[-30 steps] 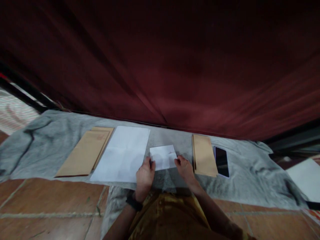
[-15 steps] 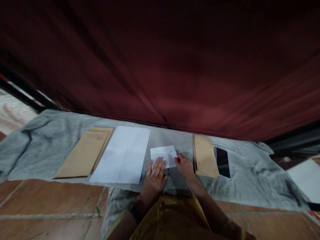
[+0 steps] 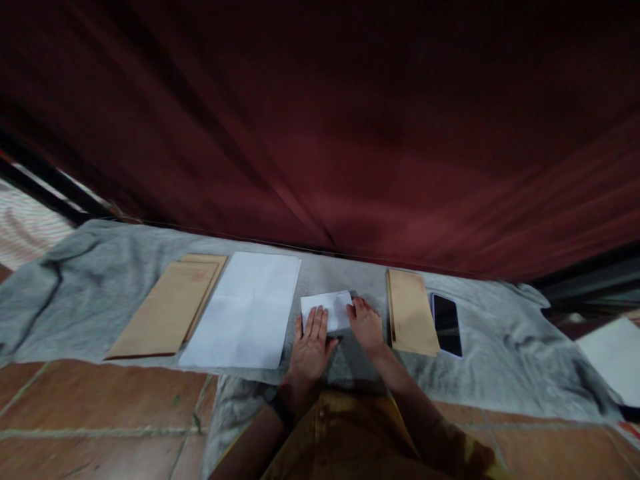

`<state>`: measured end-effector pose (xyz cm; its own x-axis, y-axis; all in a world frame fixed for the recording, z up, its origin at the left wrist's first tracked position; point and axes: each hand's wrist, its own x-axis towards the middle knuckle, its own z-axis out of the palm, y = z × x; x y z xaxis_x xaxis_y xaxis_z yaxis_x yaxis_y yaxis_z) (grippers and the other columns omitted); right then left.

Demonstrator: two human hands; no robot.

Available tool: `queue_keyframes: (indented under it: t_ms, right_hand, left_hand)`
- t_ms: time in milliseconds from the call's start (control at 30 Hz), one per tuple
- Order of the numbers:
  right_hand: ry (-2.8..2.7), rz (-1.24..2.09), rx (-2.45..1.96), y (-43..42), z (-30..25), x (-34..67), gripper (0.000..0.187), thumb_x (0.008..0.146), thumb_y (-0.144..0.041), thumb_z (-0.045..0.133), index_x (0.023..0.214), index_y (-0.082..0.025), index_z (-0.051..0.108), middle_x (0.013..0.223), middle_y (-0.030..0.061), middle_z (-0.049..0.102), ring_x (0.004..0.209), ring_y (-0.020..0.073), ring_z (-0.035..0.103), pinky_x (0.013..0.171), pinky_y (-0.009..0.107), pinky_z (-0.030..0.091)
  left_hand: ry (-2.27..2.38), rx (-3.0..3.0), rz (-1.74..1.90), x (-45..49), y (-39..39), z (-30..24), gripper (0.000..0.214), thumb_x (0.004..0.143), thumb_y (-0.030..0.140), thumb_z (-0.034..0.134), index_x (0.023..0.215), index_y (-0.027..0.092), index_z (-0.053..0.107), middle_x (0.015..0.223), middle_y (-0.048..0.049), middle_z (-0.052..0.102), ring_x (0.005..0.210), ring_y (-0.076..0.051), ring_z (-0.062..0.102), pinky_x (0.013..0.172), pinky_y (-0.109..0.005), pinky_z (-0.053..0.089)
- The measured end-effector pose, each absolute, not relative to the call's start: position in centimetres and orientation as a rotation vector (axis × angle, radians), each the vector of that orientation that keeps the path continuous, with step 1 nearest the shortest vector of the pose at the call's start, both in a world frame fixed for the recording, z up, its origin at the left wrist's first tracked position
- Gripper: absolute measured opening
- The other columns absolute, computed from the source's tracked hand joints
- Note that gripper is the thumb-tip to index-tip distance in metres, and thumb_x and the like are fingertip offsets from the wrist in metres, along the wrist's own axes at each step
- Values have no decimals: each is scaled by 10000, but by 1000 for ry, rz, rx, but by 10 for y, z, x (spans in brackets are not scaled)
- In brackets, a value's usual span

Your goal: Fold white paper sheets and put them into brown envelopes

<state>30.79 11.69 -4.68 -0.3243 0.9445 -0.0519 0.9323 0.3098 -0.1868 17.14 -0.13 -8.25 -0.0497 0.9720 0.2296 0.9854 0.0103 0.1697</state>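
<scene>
A small folded white paper lies on a grey cloth spread on the floor. My left hand rests flat on the paper's left half, fingers stretched out. My right hand presses on the paper's right edge, fingers bent down onto it. A large white sheet lies just left of my hands. Brown envelopes lie further left. Another brown envelope stack sits right of my right hand.
A dark phone lies screen up beside the right envelopes. A dark red curtain hangs behind the cloth. Terracotta floor tiles run along the near side. A white sheet shows at the far right.
My left hand went from gripping the paper's left edge to lying flat on it. My right hand slid up along the right edge. The paper looks smaller, folded down.
</scene>
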Motion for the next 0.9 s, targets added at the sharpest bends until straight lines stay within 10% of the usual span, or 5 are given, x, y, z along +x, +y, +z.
queue_keyframes:
  t_ms: [567,900]
  right_hand:
    - [-2395,263,-1698,120,-50,304,335,1057,-313,399,1277,-157,598,1177,152,691,1024,255,676,884,355,500]
    - [-2642,272,-1118,93,-71,298,472,1076,-302,336,1513,-178,463,1609,97,409,1486,240,350,1230,461,253]
  left_hand:
    - [-2241,-2089,-435,178,-1,-78,672,972,466,527,1559,182,368,1635,-186,332,1526,-346,286,1203,-611,277]
    - [-2262,-2107,-434,181,-2,-73,615,967,380,497,1523,127,426,1606,-182,386,1525,-316,299,1235,-591,239]
